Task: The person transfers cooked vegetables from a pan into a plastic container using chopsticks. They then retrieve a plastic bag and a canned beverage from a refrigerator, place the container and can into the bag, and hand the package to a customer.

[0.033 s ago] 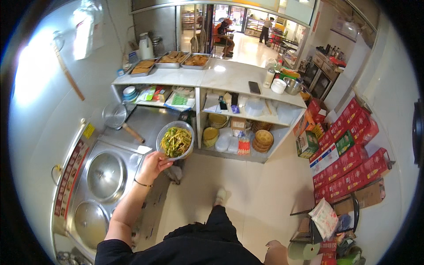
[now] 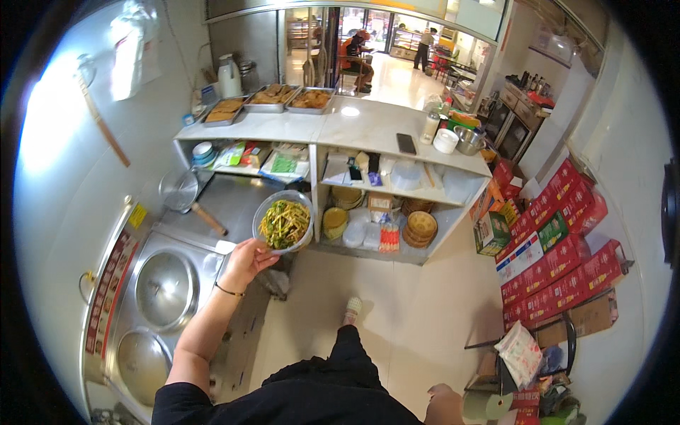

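Far left, strainer [image 2: 179, 190] on the steel surface. Three trays [image 2: 225, 122] of browned food sit at the left end of the white worktop [image 2: 354, 124]. Left hand [image 2: 249, 261] pinches the near-left rim of the clear bowl [image 2: 283, 196] between thumb and fingers; bowl in the air, in front of the shelves, yellow-green food [image 2: 285, 224] inside. Lower shelf: stacked baskets [image 2: 421, 227]. Right hand [image 2: 440, 398] at bottom edge, partly cut off, grip can't be told. Steel bowl [image 2: 469, 140] at worktop's right end, contents unclear.
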### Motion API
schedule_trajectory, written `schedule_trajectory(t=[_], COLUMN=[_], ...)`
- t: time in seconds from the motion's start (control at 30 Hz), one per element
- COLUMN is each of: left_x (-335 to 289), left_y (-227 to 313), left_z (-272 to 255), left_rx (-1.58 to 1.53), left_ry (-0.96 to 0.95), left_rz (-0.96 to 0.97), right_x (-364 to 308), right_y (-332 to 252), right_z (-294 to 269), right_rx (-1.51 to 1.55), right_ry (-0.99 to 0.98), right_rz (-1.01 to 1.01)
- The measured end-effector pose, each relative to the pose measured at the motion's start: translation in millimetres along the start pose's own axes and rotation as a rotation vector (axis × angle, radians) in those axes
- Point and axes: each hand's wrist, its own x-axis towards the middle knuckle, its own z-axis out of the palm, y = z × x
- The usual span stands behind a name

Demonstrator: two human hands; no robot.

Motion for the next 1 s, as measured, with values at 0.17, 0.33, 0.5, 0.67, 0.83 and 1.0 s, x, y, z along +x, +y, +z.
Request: schedule_trajectory(t=[0.17,0.33,0.5,0.67,0.83,1.0], left_x=[135.4,260.9,354.0,418.4,460.4,485.1], left_y=[32.8,53.1,53.1,43.2,35.2,32.6], left_z=[46.3,121.0,162.1,183.4,190.7,196.0], left_rx=[0.011,0.045,0.038,0.055,0.093,0.065], left_ry=[-0.074,-0.091,-0.068,0.021,0.028,0.070], left_rz=[0.020,-0.046,-0.015,-0.063,-0.067,-0.073], right_x=[-43.6,-210.6,-391.4,-405.1,-386.5,-393.7], right_y=[-192.2,-395.5,-526.3,-599.5,-629.8,-630.9], right_z=[-189.5,-388.0,-507.0,-560.8,-574.7,-576.4], right_rx=[0.386,0.395,0.466,0.359,0.335,0.363], right_ry=[0.418,0.827,1.491,1.187,1.205,1.168], right_rz=[-0.337,-0.925,-1.188,-0.803,-0.719,-0.787])
